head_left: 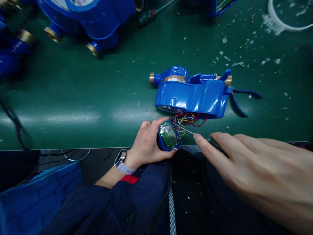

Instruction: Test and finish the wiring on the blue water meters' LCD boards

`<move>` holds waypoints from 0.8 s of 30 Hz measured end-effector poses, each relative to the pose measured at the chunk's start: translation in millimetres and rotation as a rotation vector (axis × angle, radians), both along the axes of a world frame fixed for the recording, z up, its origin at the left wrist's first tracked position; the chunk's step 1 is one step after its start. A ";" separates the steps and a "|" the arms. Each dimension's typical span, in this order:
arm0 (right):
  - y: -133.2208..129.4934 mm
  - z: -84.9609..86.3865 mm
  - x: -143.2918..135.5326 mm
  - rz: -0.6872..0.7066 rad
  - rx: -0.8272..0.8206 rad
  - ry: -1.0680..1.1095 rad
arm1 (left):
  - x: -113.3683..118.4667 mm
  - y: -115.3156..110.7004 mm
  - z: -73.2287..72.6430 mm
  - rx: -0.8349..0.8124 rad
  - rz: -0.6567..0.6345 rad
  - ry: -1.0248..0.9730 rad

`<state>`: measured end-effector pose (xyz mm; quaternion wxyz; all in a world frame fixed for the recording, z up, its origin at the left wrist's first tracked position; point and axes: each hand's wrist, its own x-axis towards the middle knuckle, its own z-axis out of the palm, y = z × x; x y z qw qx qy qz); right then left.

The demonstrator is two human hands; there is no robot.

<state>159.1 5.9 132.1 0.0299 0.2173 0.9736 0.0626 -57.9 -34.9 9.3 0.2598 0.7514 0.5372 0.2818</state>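
Note:
My left hand (149, 140) grips a small blue module with a green circuit board and a grey display (171, 134) at the table's near edge. In my right hand (246, 163) is a screwdriver, its thin metal shaft (185, 129) pointing left with the tip at the board's upper edge; the fingers cover most of its dark handle. Red, yellow and white wires (187, 120) run from the module into a blue water meter (190, 96) lying on its side just beyond. Brass threaded ends show on the meter.
Pliers with dark blue handles (239, 104) lie against the meter's right end. More blue meters (102, 19) stand at the back left, beside another screwdriver (146, 18). White scraps and a white ring (281, 24) are at the far right. A blue crate (41, 195) sits below the table at left.

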 end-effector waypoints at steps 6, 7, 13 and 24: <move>13.2 -2.9 0.8 0.002 -0.083 0.042 | -0.2 1.0 0.5 -0.020 0.002 0.021; 16.4 -5.1 3.0 -0.022 -0.105 0.034 | -0.2 1.3 0.4 -0.019 0.002 0.025; 30.4 -16.3 12.2 -0.126 -0.241 0.023 | 2.1 3.7 -0.2 -0.027 0.006 0.067; 29.0 -20.5 8.5 -0.136 -0.254 -0.017 | 2.6 9.3 4.0 -0.068 -0.017 0.097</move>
